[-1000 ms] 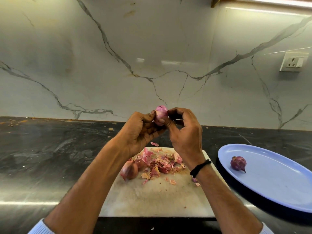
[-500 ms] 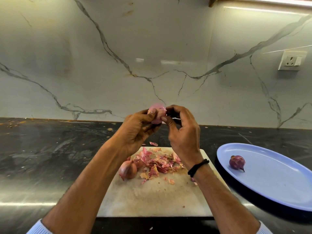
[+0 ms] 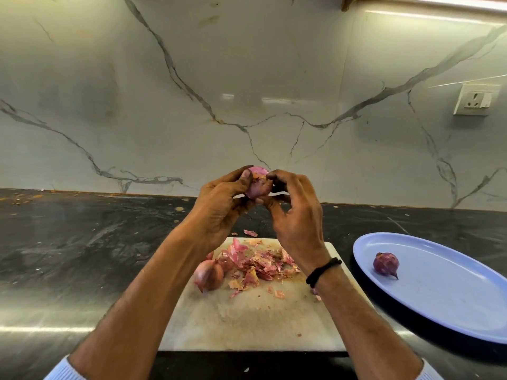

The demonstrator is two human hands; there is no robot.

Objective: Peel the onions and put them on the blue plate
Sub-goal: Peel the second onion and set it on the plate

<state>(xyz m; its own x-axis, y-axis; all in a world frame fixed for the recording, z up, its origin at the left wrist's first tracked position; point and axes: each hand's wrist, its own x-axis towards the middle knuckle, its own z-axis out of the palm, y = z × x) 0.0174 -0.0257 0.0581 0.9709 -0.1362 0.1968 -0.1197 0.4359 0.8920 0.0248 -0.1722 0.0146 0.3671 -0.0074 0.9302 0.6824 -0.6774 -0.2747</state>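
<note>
Both hands are raised above the white cutting board (image 3: pixel 247 325). My left hand (image 3: pixel 219 207) grips a small pink onion (image 3: pixel 258 185), its thumb on top. My right hand (image 3: pixel 296 215) pinches the same onion from the right with thumb and fingertips. An unpeeled onion (image 3: pixel 209 274) lies on the board's left side beside a heap of pink peels (image 3: pixel 260 264). One peeled purple onion (image 3: pixel 385 264) sits on the blue plate (image 3: pixel 444 292) at the right.
The board lies on a dark stone counter (image 3: pixel 82 256) against a white marble wall. A loose peel scrap (image 3: pixel 250 233) lies just beyond the board. A wall socket (image 3: pixel 473 100) is mounted at upper right.
The onion has turned in my fingers, showing more bare pink surface. My right hand's fingers have shifted their grip over its right side. Both hands stayed at the same height.
</note>
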